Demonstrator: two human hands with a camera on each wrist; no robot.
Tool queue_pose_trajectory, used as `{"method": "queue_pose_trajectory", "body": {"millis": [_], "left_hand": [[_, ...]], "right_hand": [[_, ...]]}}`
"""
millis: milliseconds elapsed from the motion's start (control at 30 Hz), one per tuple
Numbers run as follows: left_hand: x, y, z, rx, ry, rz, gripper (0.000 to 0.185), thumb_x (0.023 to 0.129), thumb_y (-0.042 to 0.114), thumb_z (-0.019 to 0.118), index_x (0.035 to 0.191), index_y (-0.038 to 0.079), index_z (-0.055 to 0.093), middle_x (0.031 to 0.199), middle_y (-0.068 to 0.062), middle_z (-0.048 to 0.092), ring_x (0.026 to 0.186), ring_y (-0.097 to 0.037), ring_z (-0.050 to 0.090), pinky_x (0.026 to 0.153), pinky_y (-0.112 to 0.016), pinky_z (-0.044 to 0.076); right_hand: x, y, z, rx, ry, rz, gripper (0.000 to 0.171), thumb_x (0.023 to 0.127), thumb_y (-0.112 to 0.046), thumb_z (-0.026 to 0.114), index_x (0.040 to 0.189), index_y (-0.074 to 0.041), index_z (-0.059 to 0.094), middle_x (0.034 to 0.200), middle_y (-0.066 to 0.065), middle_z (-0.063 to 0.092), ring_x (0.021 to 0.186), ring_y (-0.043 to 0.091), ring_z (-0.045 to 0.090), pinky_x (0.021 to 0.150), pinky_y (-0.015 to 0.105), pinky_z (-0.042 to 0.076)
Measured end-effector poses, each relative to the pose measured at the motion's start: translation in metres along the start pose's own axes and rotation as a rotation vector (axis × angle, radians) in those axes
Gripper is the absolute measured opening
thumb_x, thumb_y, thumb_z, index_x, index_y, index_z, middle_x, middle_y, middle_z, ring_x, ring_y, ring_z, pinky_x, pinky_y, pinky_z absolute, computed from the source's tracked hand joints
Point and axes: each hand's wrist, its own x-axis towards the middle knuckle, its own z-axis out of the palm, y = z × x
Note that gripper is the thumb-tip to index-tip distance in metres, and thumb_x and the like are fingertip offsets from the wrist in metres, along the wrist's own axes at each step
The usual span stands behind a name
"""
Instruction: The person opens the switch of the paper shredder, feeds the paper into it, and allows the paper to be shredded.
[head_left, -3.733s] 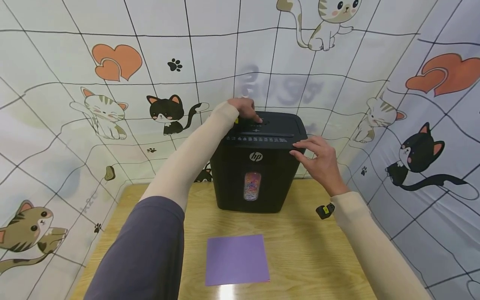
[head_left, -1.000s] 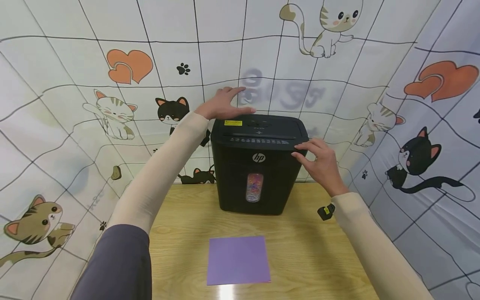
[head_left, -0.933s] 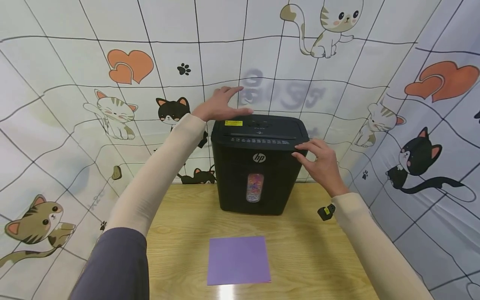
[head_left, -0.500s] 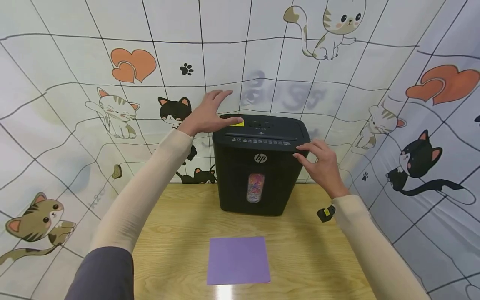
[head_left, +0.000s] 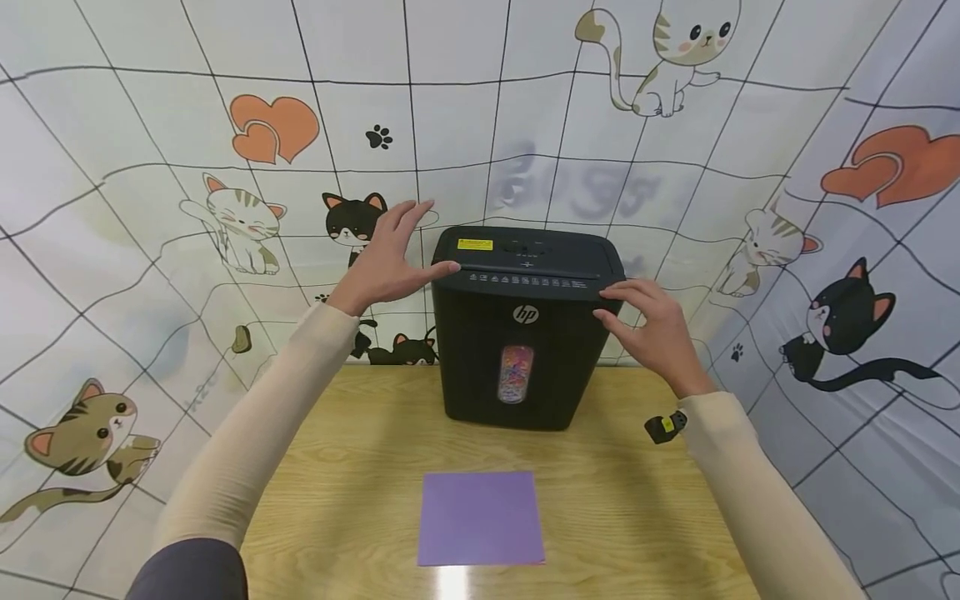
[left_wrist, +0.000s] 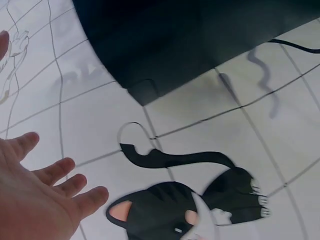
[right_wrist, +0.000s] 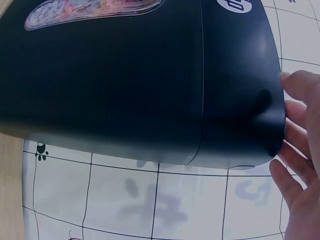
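A black HP paper shredder stands upright on the wooden table against the back cloth. Coloured shreds show through its front window. My left hand is off the shredder's left side, fingers spread and holding nothing; the left wrist view shows its fingers apart from the dark body. At the top right front corner, my right hand has its fingertips at the shredder's edge. In the right wrist view its fingers are loosely spread along that edge. A purple sheet lies flat in front of the shredder.
White cloth printed with cats and hearts hangs behind and on both sides. The wooden table top extends around the purple sheet. A yellow label is on the shredder's lid. A small black device sits at my right wrist.
My left hand has come off the control area on the shredder's lid and moved left and down, past its left edge. My right hand has stayed at the right corner.
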Motion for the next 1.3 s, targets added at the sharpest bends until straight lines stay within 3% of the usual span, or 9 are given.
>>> {"method": "queue_pose_trajectory", "body": {"millis": [200, 400, 533, 733, 1033, 1300], "left_hand": [[-0.029, -0.022, 0.01, -0.004, 0.065, -0.023, 0.104, 0.081, 0.076, 0.068, 0.163, 0.044, 0.014, 0.173, -0.001, 0.011, 0.161, -0.028, 0.009, 0.118, -0.068, 0.03], [-0.059, -0.042, 0.025, 0.0, 0.128, -0.015, 0.106, 0.083, 0.068, 0.072, 0.165, 0.036, 0.013, 0.172, -0.003, 0.014, 0.16, -0.027, 0.012, 0.119, -0.064, 0.032], [-0.078, -0.051, 0.036, 0.0, 0.152, -0.027, 0.108, 0.083, 0.064, 0.076, 0.165, 0.034, 0.013, 0.172, -0.003, 0.015, 0.159, -0.027, 0.014, 0.12, -0.063, 0.032], [-0.103, -0.063, 0.055, 0.006, 0.171, -0.046, 0.11, 0.082, 0.063, 0.077, 0.165, 0.033, 0.011, 0.171, -0.006, 0.017, 0.159, -0.029, 0.015, 0.12, -0.063, 0.03], [-0.142, -0.084, 0.088, 0.005, 0.138, -0.121, 0.114, 0.081, 0.07, 0.074, 0.166, 0.032, 0.008, 0.171, -0.009, 0.016, 0.159, -0.033, 0.014, 0.119, -0.065, 0.03], [-0.181, -0.101, 0.115, -0.019, 0.108, -0.166, 0.116, 0.078, 0.07, 0.077, 0.165, 0.032, 0.009, 0.171, -0.011, 0.015, 0.159, -0.036, 0.014, 0.118, -0.066, 0.03]], "right_hand": [[-0.01, 0.003, -0.003, 0.002, -0.014, 0.069, 0.053, 0.088, -0.025, 0.083, 0.137, -0.013, 0.065, 0.147, 0.011, 0.058, 0.14, 0.035, 0.047, 0.112, 0.062, 0.039], [-0.023, 0.008, -0.006, 0.011, -0.094, 0.194, 0.075, 0.088, -0.038, 0.081, 0.153, -0.018, 0.048, 0.163, 0.01, 0.04, 0.149, 0.038, 0.034, 0.107, 0.067, 0.037], [-0.034, 0.011, -0.008, 0.006, -0.159, 0.274, 0.09, 0.087, -0.046, 0.08, 0.161, -0.021, 0.035, 0.17, 0.008, 0.027, 0.153, 0.041, 0.026, 0.113, 0.074, 0.027], [-0.054, 0.014, -0.008, -0.004, -0.211, 0.336, 0.103, 0.084, -0.05, 0.082, 0.164, -0.032, 0.02, 0.174, 0.004, 0.013, 0.156, 0.043, 0.018, 0.11, 0.079, 0.022], [-0.088, 0.017, 0.011, -0.077, -0.242, 0.325, 0.113, 0.078, -0.056, 0.083, 0.165, -0.023, 0.02, 0.172, 0.014, 0.017, 0.152, 0.051, 0.021, 0.109, 0.081, 0.023], [-0.12, 0.023, 0.037, -0.067, -0.269, 0.35, 0.116, 0.076, -0.061, 0.084, 0.165, -0.019, 0.022, 0.172, 0.013, 0.018, 0.15, 0.051, 0.025, 0.11, 0.078, 0.024]]}}
